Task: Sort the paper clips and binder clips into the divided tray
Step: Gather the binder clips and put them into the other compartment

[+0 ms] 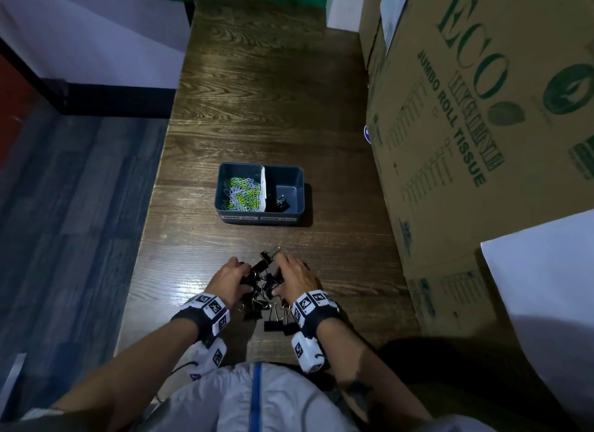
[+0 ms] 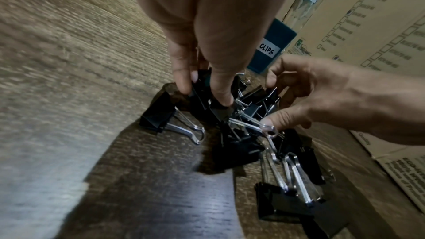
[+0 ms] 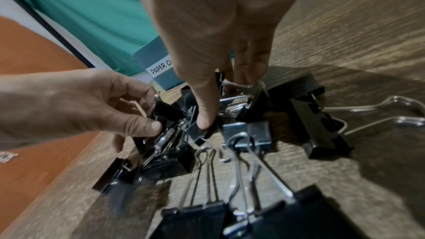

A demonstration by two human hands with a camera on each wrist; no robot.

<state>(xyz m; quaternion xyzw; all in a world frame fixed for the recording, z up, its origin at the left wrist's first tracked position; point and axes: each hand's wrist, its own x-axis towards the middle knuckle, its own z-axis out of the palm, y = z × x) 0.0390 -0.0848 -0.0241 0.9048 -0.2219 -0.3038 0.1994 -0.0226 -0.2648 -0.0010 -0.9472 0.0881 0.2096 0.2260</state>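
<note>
Both our hands dig into the binder clips [image 1: 263, 290] just before the tray [image 1: 299, 190]: left hand [image 1: 229, 276] and right hand [image 1: 297, 279] each pinch clips. Paper clips [image 1: 241, 194] fill the tray's left half.

Dark wooden table [image 1: 273, 87], grey floor [image 1: 80, 206], cardboard boxes [image 1: 482, 110]

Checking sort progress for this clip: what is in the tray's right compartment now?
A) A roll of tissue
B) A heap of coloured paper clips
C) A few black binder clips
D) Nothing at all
C: in the head view the tray holds a few black binder clips right of its divider, the coloured paper clips left of it.
</note>
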